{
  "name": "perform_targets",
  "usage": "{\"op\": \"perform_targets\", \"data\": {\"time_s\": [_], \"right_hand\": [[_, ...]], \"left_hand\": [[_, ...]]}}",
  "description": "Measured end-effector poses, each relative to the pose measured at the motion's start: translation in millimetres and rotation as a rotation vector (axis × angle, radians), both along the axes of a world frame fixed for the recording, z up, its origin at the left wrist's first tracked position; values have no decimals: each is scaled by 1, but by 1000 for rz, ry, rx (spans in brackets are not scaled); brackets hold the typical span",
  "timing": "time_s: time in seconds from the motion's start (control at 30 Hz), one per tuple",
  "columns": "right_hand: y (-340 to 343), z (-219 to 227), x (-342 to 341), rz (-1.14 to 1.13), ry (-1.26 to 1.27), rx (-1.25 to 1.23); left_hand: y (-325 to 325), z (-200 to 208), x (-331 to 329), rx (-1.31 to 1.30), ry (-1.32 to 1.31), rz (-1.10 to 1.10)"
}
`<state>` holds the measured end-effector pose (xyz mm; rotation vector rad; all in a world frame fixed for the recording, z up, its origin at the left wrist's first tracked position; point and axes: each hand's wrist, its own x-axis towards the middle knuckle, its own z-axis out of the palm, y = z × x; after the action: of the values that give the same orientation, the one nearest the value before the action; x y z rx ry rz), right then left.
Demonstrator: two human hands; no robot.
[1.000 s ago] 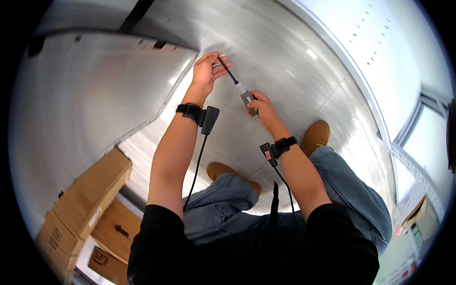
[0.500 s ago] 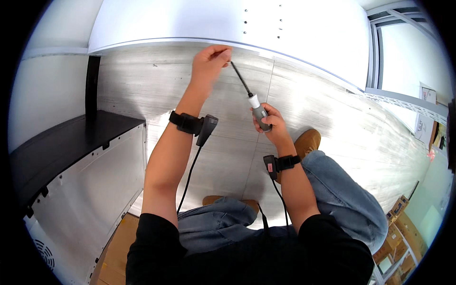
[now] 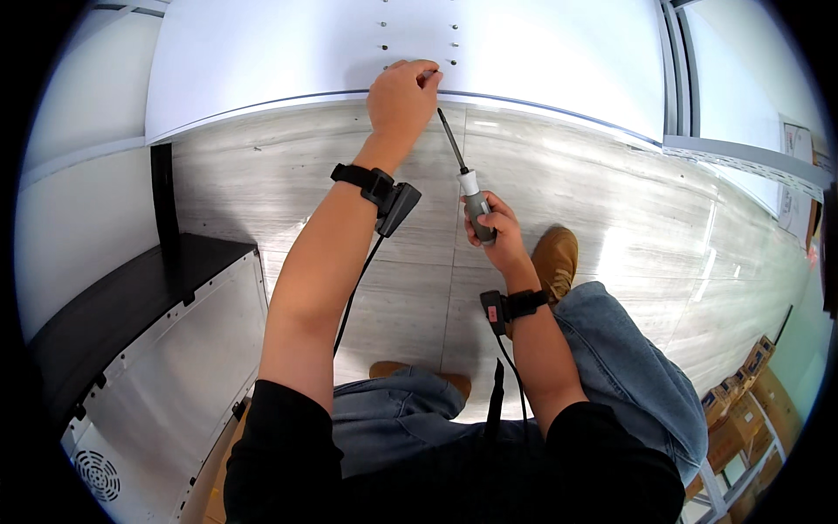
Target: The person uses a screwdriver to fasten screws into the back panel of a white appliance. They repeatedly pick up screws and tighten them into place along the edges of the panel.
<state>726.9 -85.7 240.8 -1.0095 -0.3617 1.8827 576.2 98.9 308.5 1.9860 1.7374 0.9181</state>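
Note:
My right hand (image 3: pixel 493 225) is wrapped round the handle of a screwdriver (image 3: pixel 476 205) with a grey grip, a white collar and a long dark shaft. Its tip points up and left, a little below my left fingertips and apart from them. My left hand (image 3: pixel 403 98) reaches over the near edge of a white board (image 3: pixel 279 52), thumb and forefinger pinched together. A small dark bit shows at the pinch, too small to name. Screws (image 3: pixel 453 44) stand in two short columns on the board, just beyond my left hand; its back partly hides the nearest one on the left.
A black-topped metal cabinet (image 3: pixel 131 301) with a round vent stands at the left. A grey metal frame (image 3: pixel 742 157) is at the right, with cardboard boxes (image 3: pixel 742 410) at the lower right. Grey wood-look floor (image 3: pixel 393 279) lies below the board; cables hang from both wrist straps.
My left hand has moved away from the screwdriver's tip and up over the board's edge towards the screws. The screws now appear lower and further left. The right hand keeps its hold.

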Motion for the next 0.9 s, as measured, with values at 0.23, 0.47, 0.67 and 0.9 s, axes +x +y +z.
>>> {"op": "perform_targets", "data": {"time_s": [0.23, 0.47, 0.67, 0.9], "right_hand": [[-2, 2, -4, -19, -20, -19], [0, 7, -30, 102, -72, -20], [-4, 10, -105, 300, -74, -66], [-38, -14, -165, 611, -181, -118]], "left_hand": [[2, -7, -7, 22, 22, -40], [-42, 6, -60, -158, -326, 122], [-111, -43, -165, -506, -780, 568], [-191, -78, -216, -726, -1316, 651]]}}
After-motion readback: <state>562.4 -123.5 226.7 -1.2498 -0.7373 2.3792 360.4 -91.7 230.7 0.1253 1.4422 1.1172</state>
